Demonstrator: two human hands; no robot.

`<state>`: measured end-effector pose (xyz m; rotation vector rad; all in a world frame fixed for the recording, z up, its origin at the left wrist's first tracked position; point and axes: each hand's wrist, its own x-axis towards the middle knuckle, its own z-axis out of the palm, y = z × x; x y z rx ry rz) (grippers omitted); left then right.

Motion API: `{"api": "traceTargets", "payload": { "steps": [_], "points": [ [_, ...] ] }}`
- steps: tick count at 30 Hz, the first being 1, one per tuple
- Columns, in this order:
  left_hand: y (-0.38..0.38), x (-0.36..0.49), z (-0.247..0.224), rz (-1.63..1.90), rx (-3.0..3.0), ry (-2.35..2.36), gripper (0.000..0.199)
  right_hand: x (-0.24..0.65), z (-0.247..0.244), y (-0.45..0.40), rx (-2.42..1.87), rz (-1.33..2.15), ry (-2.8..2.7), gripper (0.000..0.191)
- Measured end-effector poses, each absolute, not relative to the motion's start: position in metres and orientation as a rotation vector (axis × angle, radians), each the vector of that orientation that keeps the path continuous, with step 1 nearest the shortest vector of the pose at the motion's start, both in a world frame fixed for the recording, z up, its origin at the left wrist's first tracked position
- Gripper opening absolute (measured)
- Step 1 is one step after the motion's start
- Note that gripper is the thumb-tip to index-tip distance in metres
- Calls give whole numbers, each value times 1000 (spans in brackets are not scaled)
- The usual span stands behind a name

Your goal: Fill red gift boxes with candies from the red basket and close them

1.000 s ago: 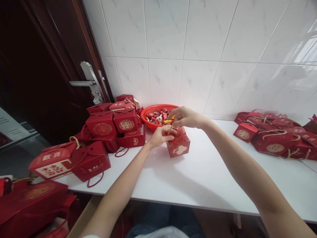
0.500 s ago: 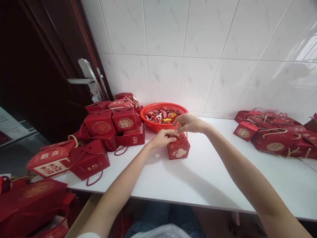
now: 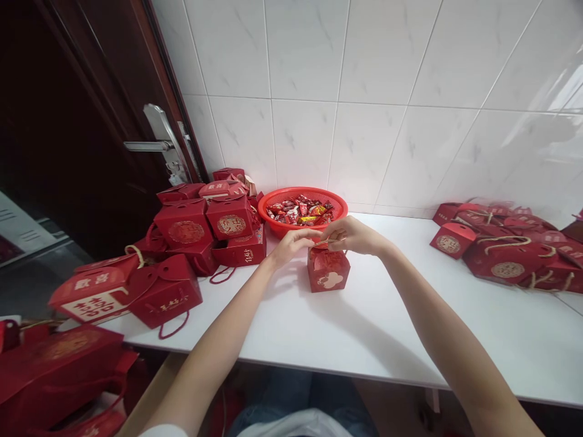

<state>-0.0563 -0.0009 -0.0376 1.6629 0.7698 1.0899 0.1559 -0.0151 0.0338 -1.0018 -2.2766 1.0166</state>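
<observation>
Head view: at work with both hands over a small red box [image 3: 328,274]

Pinches a thin tan cord [image 3: 331,241] between thumb and fingers of the right hand [image 3: 356,235], in a closed grip just above the top of the small red box. Reaches in from the left with the left hand [image 3: 291,245], fingers stretched toward the cord; cannot tell between a light hold and a mere touch. Keeps the small red box upright on the white bench [image 3: 273,331], directly below the right grip and to the near right of the left fingertips. Shows a pale cloud-like print on the near side. Looks beyond, on the far side, to a red basket [image 3: 264,212] of wrapped sweets [image 3: 303,212]. Takes in stacked red boxes [image 3: 184,233] at left, more red boxes [image 3: 505,264] at right, and a tiled wall [image 3: 300,54] behind.
</observation>
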Motion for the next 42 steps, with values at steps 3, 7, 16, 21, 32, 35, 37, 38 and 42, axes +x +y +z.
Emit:
{"api": "traceTargets", "payload": {
  "steps": [3,7,16,21,32,35,37,38,42],
  "points": [
    [-1,-56,-40,1057,1667,749,33,152,24,-14,-974,876,-2304,15],
    [-3,-53,-45,1008,1779,760,43,147,17,-14,-974,745,-2273,13],
    [-5,-44,-56,973,1850,871,38,138,20,-22,-951,833,-2029,14],
    [-6,-45,-50,1020,1771,804,52,152,28,-21,-994,716,-1990,12],
    [5,-41,-64,1083,1507,991,53,256,92,-18,-1446,323,-1858,8],
    [3,-36,-70,994,1544,975,49,276,107,-20,-1612,45,-1947,10],
    [1,-34,-71,957,1568,961,49,286,113,-23,-1713,-121,-1976,15],
    [1,-34,-71,941,1577,956,48,291,116,-26,-1766,-181,-1976,17],
    [-1,-33,-69,903,1599,945,47,315,125,-38,-1944,-234,-1946,17]
  ]
}}
